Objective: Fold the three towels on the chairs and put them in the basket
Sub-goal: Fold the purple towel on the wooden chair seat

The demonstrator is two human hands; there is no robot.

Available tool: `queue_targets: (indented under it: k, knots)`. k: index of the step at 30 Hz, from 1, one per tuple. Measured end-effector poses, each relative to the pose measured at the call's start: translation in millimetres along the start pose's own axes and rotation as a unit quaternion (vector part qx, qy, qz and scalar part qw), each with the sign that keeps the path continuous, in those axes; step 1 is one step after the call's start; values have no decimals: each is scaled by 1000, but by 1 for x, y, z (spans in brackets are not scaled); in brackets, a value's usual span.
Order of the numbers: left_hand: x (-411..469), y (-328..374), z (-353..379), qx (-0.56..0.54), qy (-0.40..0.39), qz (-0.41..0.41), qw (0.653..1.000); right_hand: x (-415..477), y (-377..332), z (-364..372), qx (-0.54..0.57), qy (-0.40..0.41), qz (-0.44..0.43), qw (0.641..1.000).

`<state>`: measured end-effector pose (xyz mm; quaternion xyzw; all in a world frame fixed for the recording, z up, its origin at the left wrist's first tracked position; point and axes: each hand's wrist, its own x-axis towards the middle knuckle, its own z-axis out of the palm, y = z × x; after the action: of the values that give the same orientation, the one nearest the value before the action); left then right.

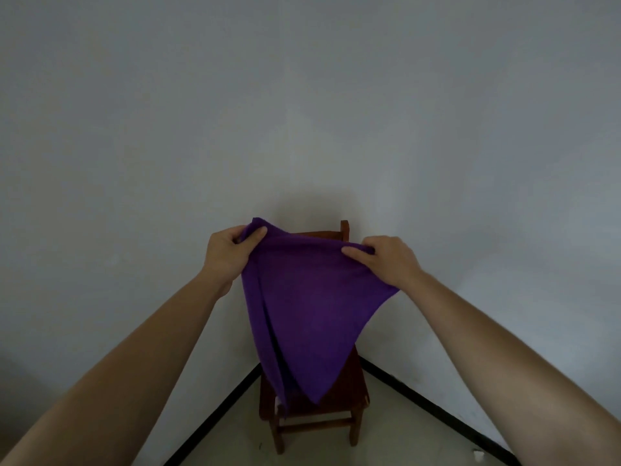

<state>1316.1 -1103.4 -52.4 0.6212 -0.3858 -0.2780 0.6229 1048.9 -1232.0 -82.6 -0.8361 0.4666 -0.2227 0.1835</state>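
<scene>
Head view: both hands hold a purple towel (309, 311) up before a dark wooden chair (339, 408). Left hand (228, 253) fingers (257, 234) pinch one top corner, right hand (386, 260) fingers (353, 253) the other; soft, nappy cloth hangs in a tapering fold.

A dark wooden chair (347, 391) stands on the pale floor (403, 432) below the left hand (225, 255) and right hand (386, 260), its backrest showing between them and its seat partly hidden by the purple towel (302, 314) they hold; a small white scrap (477, 455) lies on the floor below the right hand.
</scene>
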Motion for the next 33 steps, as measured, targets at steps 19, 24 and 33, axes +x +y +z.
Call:
queue_targets:
  k: [19,24,33]
  knots:
    - [4,-46,-27,87,124,35,988,-11,39,-10,201,32,65,977]
    - [32,-48,-17,13,118,-5,993,18,34,-8,386,80,110,912]
    - [103,-55,2,25,110,-28,993,91,55,-4,451,70,144,878]
